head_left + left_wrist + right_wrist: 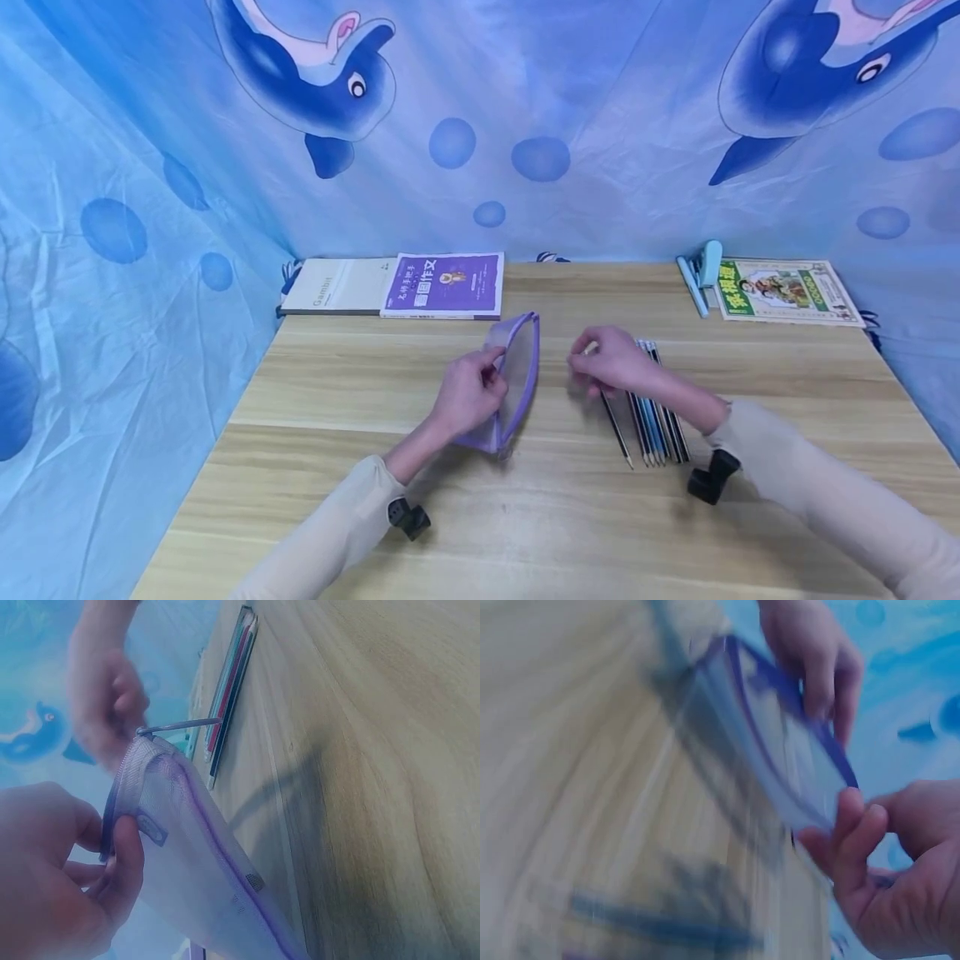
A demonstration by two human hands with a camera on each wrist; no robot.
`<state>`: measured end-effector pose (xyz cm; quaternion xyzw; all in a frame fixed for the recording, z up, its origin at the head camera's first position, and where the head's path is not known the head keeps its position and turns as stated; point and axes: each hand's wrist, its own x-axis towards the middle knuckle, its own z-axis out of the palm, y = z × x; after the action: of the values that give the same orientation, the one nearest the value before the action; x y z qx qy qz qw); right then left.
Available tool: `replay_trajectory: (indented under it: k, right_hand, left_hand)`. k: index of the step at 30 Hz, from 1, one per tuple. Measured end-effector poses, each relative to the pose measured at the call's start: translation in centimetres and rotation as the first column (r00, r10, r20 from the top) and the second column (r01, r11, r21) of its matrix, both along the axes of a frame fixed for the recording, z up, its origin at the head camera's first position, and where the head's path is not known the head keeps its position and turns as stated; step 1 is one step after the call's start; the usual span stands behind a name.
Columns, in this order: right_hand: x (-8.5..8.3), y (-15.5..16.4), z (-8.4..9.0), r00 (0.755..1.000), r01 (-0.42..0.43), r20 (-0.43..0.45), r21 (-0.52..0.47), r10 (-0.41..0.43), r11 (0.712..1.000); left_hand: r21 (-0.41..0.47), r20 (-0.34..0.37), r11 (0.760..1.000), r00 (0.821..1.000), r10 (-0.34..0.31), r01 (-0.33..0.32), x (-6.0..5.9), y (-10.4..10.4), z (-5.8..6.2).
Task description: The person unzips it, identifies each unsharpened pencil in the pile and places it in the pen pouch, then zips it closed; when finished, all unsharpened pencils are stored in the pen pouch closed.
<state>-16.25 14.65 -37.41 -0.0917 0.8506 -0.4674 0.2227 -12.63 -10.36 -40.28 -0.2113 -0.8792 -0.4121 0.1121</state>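
Note:
A see-through zip pouch (517, 392) with purple edging stands on its side near the table's middle, its mouth facing right. My left hand (471, 392) pinches its upper edge between thumb and fingers; the left wrist view shows the grip by the zip (112, 791). To the right of the pouch, my right hand (609, 360) is over the table with its fingers loosely bent, nothing visible between them. Beneath it, one dark pencil (617, 429) lies apart from a row of several black and blue pencils (660, 421). The right hand covers part of these pencils.
At the back left lie a pale book (337, 287) and a purple book (446, 287). A light-blue stapler (709, 262), a light-blue pen (692, 286) and a green-and-yellow booklet (787, 292) are at the back right. A blue dolphin-print cloth (600, 225) hangs behind the table.

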Motion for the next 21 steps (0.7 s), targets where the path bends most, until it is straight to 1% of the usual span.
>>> replay_trajectory:
  k: [2,4,6,9,13,16,21]
  right_hand:
    - [-0.1,1.9,-0.2,0.998,-0.051,-0.027,0.090,0.054,0.995]
    - [0.0,3.6,-0.5,0.995,-0.084,-0.038,0.161,0.092,0.983]
    - [0.2,4.8,-0.8,0.992,-0.103,-0.045,0.212,0.115,0.972]
    - [0.6,6.0,-1.1,0.991,-0.114,-0.044,0.264,0.130,0.958]
    - [0.8,6.7,-1.3,0.989,-0.115,-0.053,0.303,0.137,0.946]
    - [0.9,7.1,-1.5,0.990,-0.105,-0.053,0.309,0.128,0.945]
    - [0.7,7.4,-1.6,0.996,-0.081,-0.017,0.321,0.091,0.944]
  left_hand:
    - [0.004,0.015,1.000,1.000,-0.003,0.003,-0.1,0.0,-0.1]
    - [0.000,0.023,1.000,1.000,-0.003,0.003,-0.1,0.0,-0.2]
    - [-0.009,0.024,1.000,1.000,-0.004,0.005,-0.2,0.1,-0.3]
    - [-0.027,0.011,1.000,1.000,-0.007,0.007,-0.3,0.2,-0.5]
    - [-0.035,0.010,0.999,1.000,-0.008,0.008,-0.4,0.2,-0.6]
    - [-0.038,0.012,0.999,1.000,-0.005,0.006,-0.4,0.1,-0.6]
    - [-0.045,-0.007,0.999,1.000,-0.010,0.010,-0.3,0.0,-0.8]
